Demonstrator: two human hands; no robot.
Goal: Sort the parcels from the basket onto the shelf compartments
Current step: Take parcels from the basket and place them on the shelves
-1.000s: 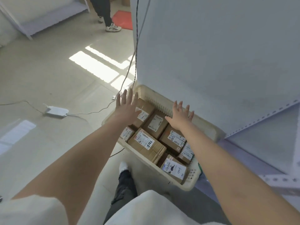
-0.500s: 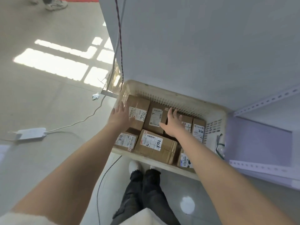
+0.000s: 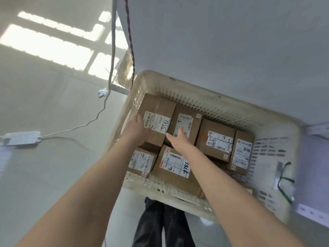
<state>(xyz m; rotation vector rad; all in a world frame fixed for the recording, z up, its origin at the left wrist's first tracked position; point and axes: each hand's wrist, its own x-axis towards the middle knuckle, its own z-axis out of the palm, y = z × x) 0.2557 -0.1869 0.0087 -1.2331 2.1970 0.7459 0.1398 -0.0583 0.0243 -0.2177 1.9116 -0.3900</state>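
Both bare arms reach down into the cream slotted basket (image 3: pixel 195 97), which stands against the grey shelf panel (image 3: pixel 222 41). The left hand (image 3: pixel 138 130) lies on the near left corner of the parcel marked 3321 (image 3: pixel 160 109), thumb up along its left edge; its fingers blur into the cardboard, so I cannot tell whether it grips or only touches. The right hand (image 3: pixel 178 138) is just beside it, fingers stretched out flat over the label of the neighbouring parcel (image 3: pixel 188 118), thumb at the 3321 parcel's near right corner. Under the right wrist sits the parcel marked 7786 (image 3: pixel 170 164), and under the left wrist a smaller parcel (image 3: pixel 140 161). To the right of the right hand lie two more parcels (image 3: pixel 217 138). Well left of the left hand, a white power adapter (image 3: pixel 21 138) rests on the floor
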